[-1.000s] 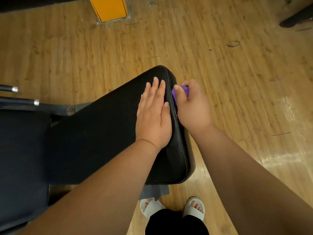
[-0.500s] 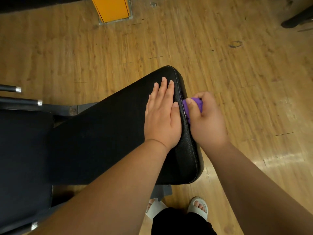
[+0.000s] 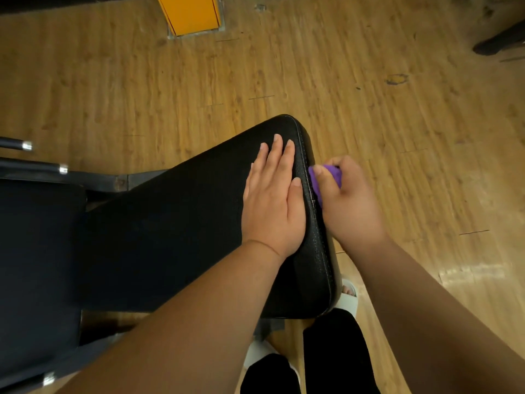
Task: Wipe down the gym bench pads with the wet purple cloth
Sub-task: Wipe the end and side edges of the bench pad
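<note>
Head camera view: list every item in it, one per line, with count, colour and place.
bench pad: one, black, centre
second pad: one, black, left edge
purple cloth: one, purple, against the bench pad's right side
bench frame: one, dark metal, between the two pads
chrome-tipped bars: three, black, left edge
panel: one, orange, top centre
dark object: one, black, top right corner, cut off
floor: one, brown wood, all around
sandals: two, white, bottom centre
trouser legs: two, black, bottom centre
left hand: one, flat on the bench pad's top
right hand: one, gripping the purple cloth
</note>
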The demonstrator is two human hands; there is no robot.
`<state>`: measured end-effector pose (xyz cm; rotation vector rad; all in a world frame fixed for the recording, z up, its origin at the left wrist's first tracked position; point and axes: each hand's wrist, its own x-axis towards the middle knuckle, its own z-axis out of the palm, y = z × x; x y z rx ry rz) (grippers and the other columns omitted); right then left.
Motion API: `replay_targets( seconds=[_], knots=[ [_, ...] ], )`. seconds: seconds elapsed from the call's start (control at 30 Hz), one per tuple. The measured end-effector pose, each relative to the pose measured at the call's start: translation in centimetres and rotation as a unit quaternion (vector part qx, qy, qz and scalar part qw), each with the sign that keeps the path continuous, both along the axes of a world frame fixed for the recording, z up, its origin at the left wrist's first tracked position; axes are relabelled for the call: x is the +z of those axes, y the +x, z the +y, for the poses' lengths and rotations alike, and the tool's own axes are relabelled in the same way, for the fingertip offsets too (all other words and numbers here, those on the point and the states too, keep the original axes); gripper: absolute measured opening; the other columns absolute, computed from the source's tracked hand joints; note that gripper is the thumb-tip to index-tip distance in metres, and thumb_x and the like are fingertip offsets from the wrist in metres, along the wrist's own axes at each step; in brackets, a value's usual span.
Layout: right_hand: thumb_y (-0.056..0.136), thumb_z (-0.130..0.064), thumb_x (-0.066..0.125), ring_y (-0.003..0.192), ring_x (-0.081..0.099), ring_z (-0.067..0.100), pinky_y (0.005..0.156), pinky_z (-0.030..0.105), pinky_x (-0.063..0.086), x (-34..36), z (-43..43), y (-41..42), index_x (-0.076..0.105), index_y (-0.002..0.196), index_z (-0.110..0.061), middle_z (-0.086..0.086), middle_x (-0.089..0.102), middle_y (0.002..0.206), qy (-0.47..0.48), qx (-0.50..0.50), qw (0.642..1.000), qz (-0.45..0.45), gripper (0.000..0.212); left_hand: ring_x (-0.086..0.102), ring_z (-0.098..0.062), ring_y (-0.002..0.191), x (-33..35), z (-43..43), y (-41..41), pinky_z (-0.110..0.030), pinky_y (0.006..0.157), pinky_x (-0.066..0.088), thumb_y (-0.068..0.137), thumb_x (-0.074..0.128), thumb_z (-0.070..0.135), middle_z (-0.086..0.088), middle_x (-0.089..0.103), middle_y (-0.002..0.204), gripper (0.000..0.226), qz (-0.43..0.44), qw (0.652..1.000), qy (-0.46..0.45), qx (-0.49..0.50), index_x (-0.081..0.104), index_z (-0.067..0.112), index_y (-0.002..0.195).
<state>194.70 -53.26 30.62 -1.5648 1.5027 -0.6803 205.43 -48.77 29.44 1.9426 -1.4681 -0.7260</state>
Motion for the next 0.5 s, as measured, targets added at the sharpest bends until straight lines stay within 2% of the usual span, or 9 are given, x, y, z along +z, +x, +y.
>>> replay_targets(
  seconds=[0.1,0.17,0.27,0.37,0.5],
  knots=[
    [0.1,-0.031,0.048,0.058,0.047,0.0,0.05,0.011,0.038,-0.1,-2.3,1.1,0.047,0.084,-0.024,-0.008,0.053,0.07,0.009,-0.001,1.0,0.002,0.018,-0.01,0.002,0.146,0.0,0.0,-0.1,-0.033,0.122,0.0,0.099,0.02,0.032,0.016,0.003,0.162,0.056,-0.001,1.0,0.003,0.003,0.012,0.031,0.153],
    [0.1,-0.03,0.047,0.062,0.048,0.003,0.052,0.012,0.037,-0.1,-4.3,2.1,0.048,0.087,-0.021,-0.008,0.053,0.071,0.013,-0.003,1.0,-0.002,0.017,-0.009,0.002,0.146,0.0,0.0,-0.1,-0.036,0.123,0.002,0.099,0.022,0.031,0.016,0.004,0.162,0.055,0.0,1.0,-0.001,0.009,0.013,0.031,0.153],
    [0.1,-0.031,0.047,0.061,0.047,0.001,0.051,0.013,0.037,-0.3,-3.9,1.7,0.047,0.084,-0.023,-0.007,0.053,0.073,0.016,-0.002,1.0,-0.023,0.018,-0.009,0.004,0.145,0.1,0.0,-0.2,-0.033,0.122,0.002,0.099,0.024,0.03,0.016,0.003,0.162,0.055,0.0,1.0,-0.003,0.013,0.013,0.032,0.153],
    [0.099,-0.032,0.048,0.059,0.047,-0.002,0.051,0.01,0.039,0.1,-1.1,-0.1,0.048,0.084,-0.028,-0.007,0.054,0.073,0.021,0.021,0.999,-0.017,0.016,-0.014,0.007,0.142,0.1,-0.1,-0.3,-0.025,0.118,-0.004,0.102,0.027,0.031,0.021,-0.012,0.158,0.056,0.011,1.0,0.014,0.024,0.0,0.037,0.151],
    [0.1,-0.03,0.048,0.056,0.047,-0.003,0.05,0.011,0.038,-0.3,-3.1,0.9,0.044,0.081,-0.028,-0.01,0.051,0.068,0.006,0.022,1.0,-0.012,0.019,-0.012,0.005,0.144,0.0,-0.3,-0.3,-0.026,0.12,-0.004,0.099,0.024,0.034,0.015,-0.004,0.161,0.057,-0.015,1.0,0.014,0.015,0.001,0.033,0.151]
  ],
)
